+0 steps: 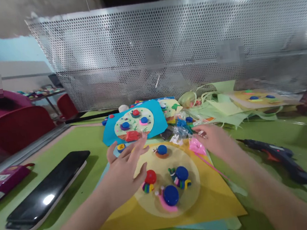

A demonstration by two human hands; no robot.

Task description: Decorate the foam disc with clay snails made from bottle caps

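Our left hand (123,174) is spread pretty wide over the left side of the yellow card (217,200), which lies right in front of us with four bottle caps (171,195) on it. Our right hand (213,137) is up by the pink packet (197,146), but honestly we can't tell if it's gripping anything. Glue gun (280,157)'s off to our right.
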